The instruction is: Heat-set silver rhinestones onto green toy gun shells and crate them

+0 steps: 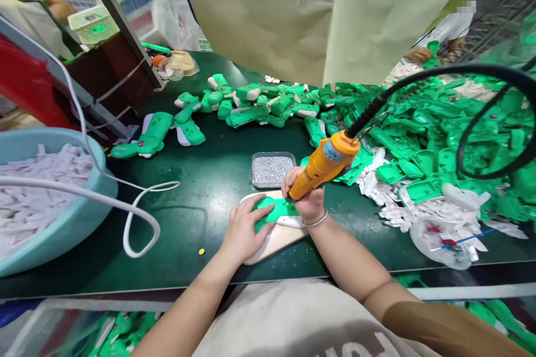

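Note:
My right hand (309, 201) is wrapped round an orange electric screwdriver (324, 166), its black cable rising to the right. The tool's lower end points down at a green and white plastic toy part (278, 211). That part lies on a pale wooden board (263, 250). My left hand (244, 227) presses on the toy part's left end, with thumb and fingers gripping it against the board. Just beyond the board sits a clear tray of small metal screws (273, 169). The screwdriver's very tip is hard to make out.
A blue basin (94, 178) of white plastic pieces stands at the left, a white cable (144, 223) looping beside it. Joined green and white toys (153, 133) lie along the back. Loose green shells (422, 162) pile up at the right. Another person's hand (420, 54) is at the far right.

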A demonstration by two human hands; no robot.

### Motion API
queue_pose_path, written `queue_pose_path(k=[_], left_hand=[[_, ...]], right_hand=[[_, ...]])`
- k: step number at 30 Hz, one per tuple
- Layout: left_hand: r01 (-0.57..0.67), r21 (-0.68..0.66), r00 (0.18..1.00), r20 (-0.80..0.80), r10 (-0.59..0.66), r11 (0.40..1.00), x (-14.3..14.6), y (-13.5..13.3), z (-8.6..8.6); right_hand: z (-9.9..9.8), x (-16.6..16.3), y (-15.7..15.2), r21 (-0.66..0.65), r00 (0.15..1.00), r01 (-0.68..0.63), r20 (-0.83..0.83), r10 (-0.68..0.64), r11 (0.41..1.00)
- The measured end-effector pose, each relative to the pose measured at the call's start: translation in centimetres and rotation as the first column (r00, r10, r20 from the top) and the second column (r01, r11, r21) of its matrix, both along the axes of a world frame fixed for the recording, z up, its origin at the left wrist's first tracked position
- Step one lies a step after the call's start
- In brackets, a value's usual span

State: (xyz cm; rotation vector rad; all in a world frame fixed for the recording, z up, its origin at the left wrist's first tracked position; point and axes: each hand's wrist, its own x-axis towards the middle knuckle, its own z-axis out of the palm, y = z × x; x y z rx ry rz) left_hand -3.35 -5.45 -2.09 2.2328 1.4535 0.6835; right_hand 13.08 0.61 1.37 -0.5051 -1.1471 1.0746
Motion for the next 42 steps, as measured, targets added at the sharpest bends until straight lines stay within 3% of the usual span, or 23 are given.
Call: queue_pose_path(k=[6,10,13,18,23,26,31,36,39,42], left_hand=[[0.002,0.022,1.000,-0.004,-0.002,1.000,0.1,0.0,0.1],[0.004,0.016,1.000,-0.003,-0.004,1.000,0.0,0.1,0.1],[0.004,0.018,1.000,-0.007,-0.004,1.000,0.0,0.0,0.0],[-0.008,-0.001,1.000,0.001,0.008,1.000,0.2,0.1,-0.1],[-0.009,-0.031,0.978,0.208,0.015,0.999,-0.4,0.0,-0.2],[-0.043,-0.116,0.918,0.387,0.085,0.992,-1.4,-0.7,-0.2],[-0.019,-0.182,0.893,0.438,0.099,0.983,-2.0,-2.0,-0.9],[-0.020,-0.190,0.880,0.463,0.107,0.982,-1.7,-2.2,-1.8],[0.017,-0.200,0.887,0.455,0.078,0.980,-1.9,-2.1,-1.6],[0.077,-0.197,0.914,0.405,0.010,0.977,-2.6,-2.0,-1.3]], right_hand=[[-1.8,-0.5,0.4,-0.032,0.999,0.007,0.041,-0.006,0.999],[-0.4,0.2,0.0,-0.046,1.000,-0.004,-0.022,0.003,0.999],[0.8,0.8,-1.1,-0.057,0.995,-0.087,-0.051,0.084,0.995],[0.1,0.1,-3.1,-0.046,0.989,-0.149,-0.015,0.148,0.988],[-1.0,-0.2,-3.5,-0.018,0.995,-0.097,-0.003,0.097,0.995],[-0.2,0.0,-3.1,-0.038,0.991,-0.133,-0.010,0.132,0.990],[1.2,-2.6,-1.1,-0.020,0.986,-0.149,-0.084,0.146,0.989],[-1.0,-5.7,0.2,-0.070,0.973,-0.232,-0.017,0.232,0.970],[-2.5,-6.0,0.2,-0.043,0.974,-0.226,-0.003,0.226,0.973],[-2.6,-5.6,0.3,0.001,0.981,-0.195,-0.018,0.195,0.981]])
